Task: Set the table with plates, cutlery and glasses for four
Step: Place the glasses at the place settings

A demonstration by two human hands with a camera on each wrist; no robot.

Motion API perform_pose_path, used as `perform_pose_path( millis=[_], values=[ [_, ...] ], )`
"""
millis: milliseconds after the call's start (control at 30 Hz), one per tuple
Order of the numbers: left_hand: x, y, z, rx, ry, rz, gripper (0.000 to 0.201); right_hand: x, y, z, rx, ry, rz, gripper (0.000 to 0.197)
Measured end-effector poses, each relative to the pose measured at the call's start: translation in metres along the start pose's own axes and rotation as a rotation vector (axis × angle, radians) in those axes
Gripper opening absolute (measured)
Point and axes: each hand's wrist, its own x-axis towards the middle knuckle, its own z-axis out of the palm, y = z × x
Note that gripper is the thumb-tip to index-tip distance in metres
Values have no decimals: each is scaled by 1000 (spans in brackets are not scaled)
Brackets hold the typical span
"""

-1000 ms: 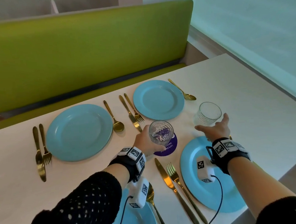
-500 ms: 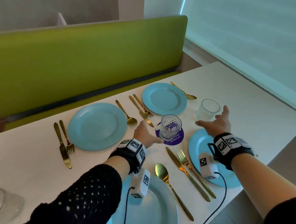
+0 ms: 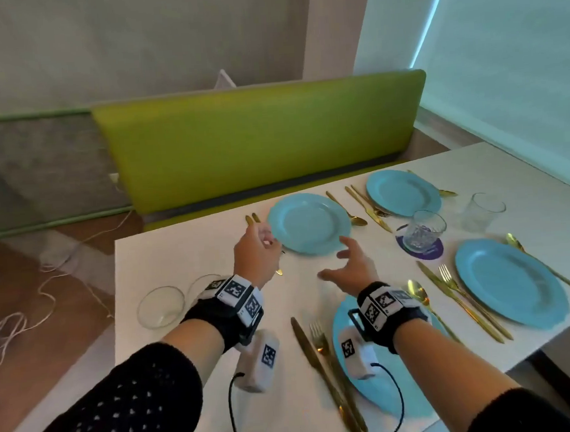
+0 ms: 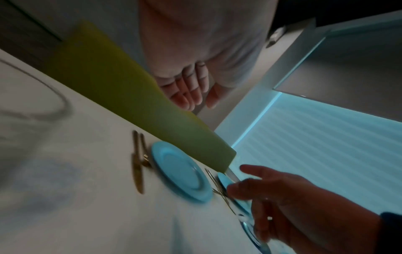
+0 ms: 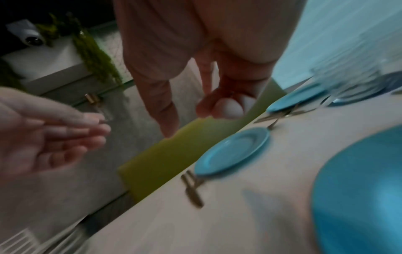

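Several blue plates lie on the white table (image 3: 218, 338), each with gold cutlery beside it; the far-left plate (image 3: 309, 222) is nearest my hands. A patterned glass (image 3: 424, 229) stands on a purple coaster (image 3: 429, 252), and a plain glass (image 3: 482, 212) stands to its right. Two more clear glasses (image 3: 162, 307) stand at the table's left end, one partly hidden behind my left wrist. My left hand (image 3: 268, 240) hovers at the far-left plate's left rim, fingers relaxed and holding nothing. My right hand (image 3: 337, 262) hovers just in front of that plate, fingers spread, also holding nothing.
A green bench (image 3: 261, 143) runs along the table's far side. White cables (image 3: 63, 292) lie on the floor to the left. The near-left plate (image 3: 343, 316) sits under my right wrist, with a knife and fork (image 3: 317, 355) to its left. The table's left edge is close to the glasses.
My left hand let go of the patterned glass, which stays on the coaster, and moved left. The right hand drew left, away from the plain glass. The head view swung left.
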Motion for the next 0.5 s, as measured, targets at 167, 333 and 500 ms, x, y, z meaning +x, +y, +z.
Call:
perform_pose_path(
  millis=[167,333,500],
  values=[
    [-3,-47,-85,75,82,-52,60,-25,-35,86,-180,-354,-94,90],
    [-13,-101,-140,156,-53,-182,137,-32,-52,138,-237,-433,-104,99],
    [-30,-155,-160,41,-194,-369,184,-32,-49,166,-222,-422,-104,100]
  ],
)
